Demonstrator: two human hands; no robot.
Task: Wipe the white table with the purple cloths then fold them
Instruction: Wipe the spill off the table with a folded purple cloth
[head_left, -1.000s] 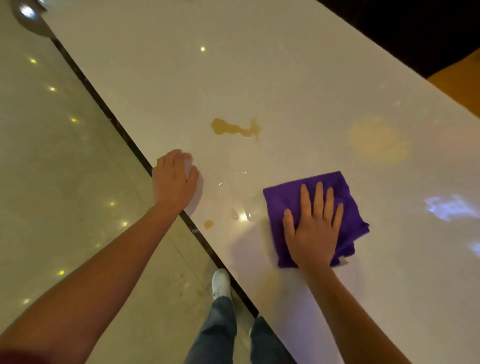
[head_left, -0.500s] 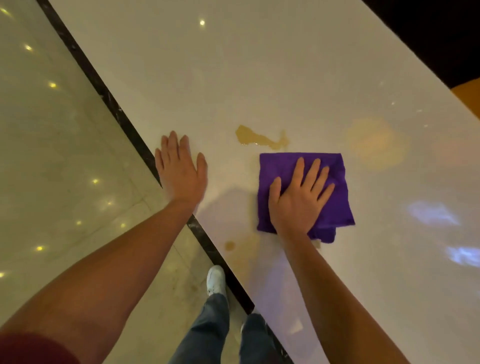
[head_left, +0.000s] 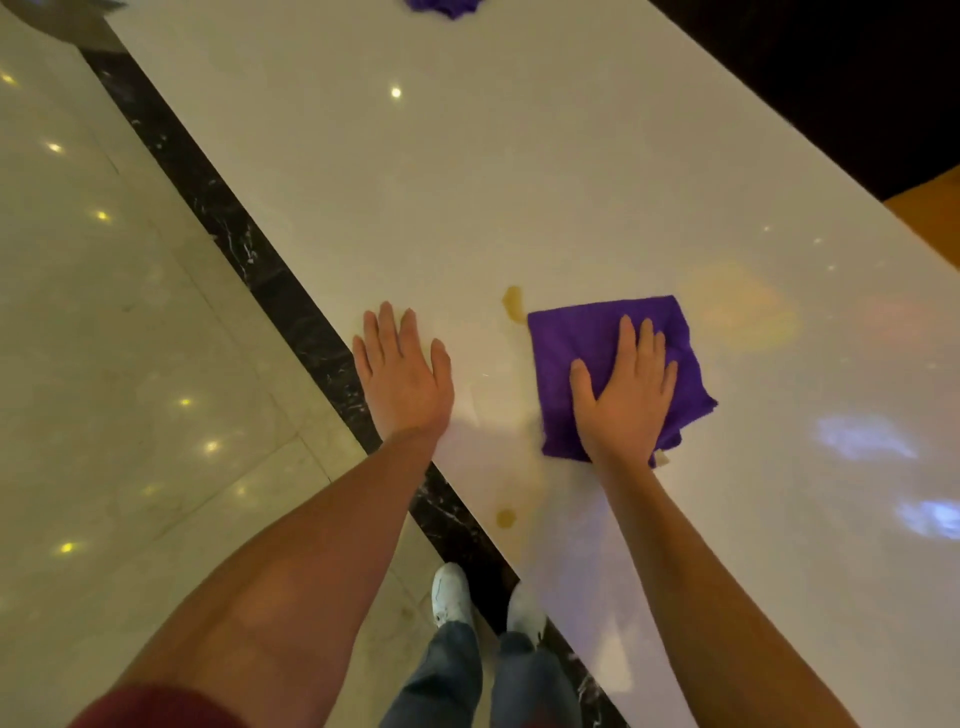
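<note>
The white table (head_left: 467, 182) runs from the near right to the far left. On it lies a folded purple cloth (head_left: 566, 338), and my right hand (head_left: 623, 395) presses flat on the cloth with the fingers spread. A brown spill (head_left: 513, 304) shows just beyond the cloth's far left corner. Near the table's front edge sits a small brown drop (head_left: 505, 517). My left hand (head_left: 402, 379) rests flat on the table by its edge, holding nothing. A second purple cloth (head_left: 441, 6) lies at the far end, cut off by the top of the view.
The table's dark marbled edge (head_left: 291, 306) runs diagonally, with glossy pale floor (head_left: 130, 364) to its left. My white shoes (head_left: 451, 592) stand close against the edge. A dark drop lies beyond the table's right side.
My right hand has pushed the cloth away from me over most of the brown spill. The left hand has opened from curled to flat on the table.
</note>
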